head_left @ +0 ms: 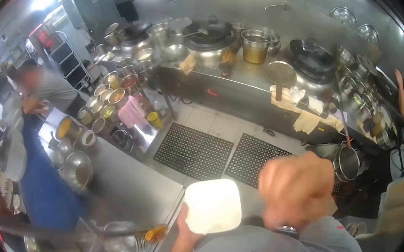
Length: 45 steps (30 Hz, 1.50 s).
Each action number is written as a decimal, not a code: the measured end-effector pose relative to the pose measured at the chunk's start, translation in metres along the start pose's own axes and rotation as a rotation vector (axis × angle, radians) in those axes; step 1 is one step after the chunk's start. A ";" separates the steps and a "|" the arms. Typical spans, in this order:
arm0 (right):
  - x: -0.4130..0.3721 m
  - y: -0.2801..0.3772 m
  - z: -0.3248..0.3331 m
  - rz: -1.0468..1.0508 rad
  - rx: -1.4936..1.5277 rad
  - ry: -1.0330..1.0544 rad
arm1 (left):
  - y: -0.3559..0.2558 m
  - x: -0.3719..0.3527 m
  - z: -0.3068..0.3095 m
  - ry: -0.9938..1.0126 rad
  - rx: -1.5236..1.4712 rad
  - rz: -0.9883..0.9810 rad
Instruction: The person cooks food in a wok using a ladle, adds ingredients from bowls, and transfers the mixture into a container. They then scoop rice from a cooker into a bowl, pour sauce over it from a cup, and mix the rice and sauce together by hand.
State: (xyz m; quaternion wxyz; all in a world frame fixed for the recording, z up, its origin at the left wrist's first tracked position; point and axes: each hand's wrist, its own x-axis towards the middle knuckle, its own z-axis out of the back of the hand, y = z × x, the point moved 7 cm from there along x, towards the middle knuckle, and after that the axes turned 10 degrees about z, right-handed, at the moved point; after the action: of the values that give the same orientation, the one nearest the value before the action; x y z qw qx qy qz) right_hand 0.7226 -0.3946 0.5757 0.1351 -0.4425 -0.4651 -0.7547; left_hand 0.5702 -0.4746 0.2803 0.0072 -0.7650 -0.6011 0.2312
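Observation:
My left hand (186, 231) grips the side of a white square container (213, 206) with rounded corners, held in front of my body. Its pale top faces up towards me. My right hand (298, 189) is raised close to the camera, to the right of the container and apart from it. Its fingers are curled into a fist, slightly blurred, and I cannot tell what is inside it. Something shiny (286, 227) shows at the right wrist.
A steel counter (132, 177) with metal bowls (77, 170) lies to my left. Ahead runs a stove line with woks (208, 34) and a stockpot (256, 46). Black mats (193, 147) cover the floor. One person (48, 84) stands far left; another's arm (401, 96) shows right.

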 end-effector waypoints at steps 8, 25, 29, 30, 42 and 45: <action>-0.102 -0.156 0.148 -0.350 -0.605 -0.311 | -0.056 0.174 -0.039 0.164 -0.056 0.110; -0.135 -0.641 0.244 -0.948 -0.349 0.583 | -0.169 0.246 0.025 -0.346 -0.511 -0.761; -0.012 -0.692 0.153 -0.886 -0.240 0.862 | -0.186 0.236 0.056 -0.426 -0.599 -1.010; 0.015 -0.704 0.127 -0.821 -0.183 0.845 | -0.191 0.236 0.068 -0.413 -0.613 -1.057; 0.226 -0.818 -0.209 -0.124 0.084 0.870 | -0.361 0.184 0.124 -0.454 -0.663 -1.491; 0.270 -0.860 -0.304 -0.106 -0.189 1.110 | -0.367 0.171 0.131 -0.498 -0.724 -1.656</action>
State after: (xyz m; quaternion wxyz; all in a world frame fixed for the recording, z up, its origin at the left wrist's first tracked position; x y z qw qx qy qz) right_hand -0.1261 -0.1315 0.2357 0.2809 0.0346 -0.2764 -0.9184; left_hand 0.2155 -0.2500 0.2100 -0.1977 0.0223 -0.9740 0.1085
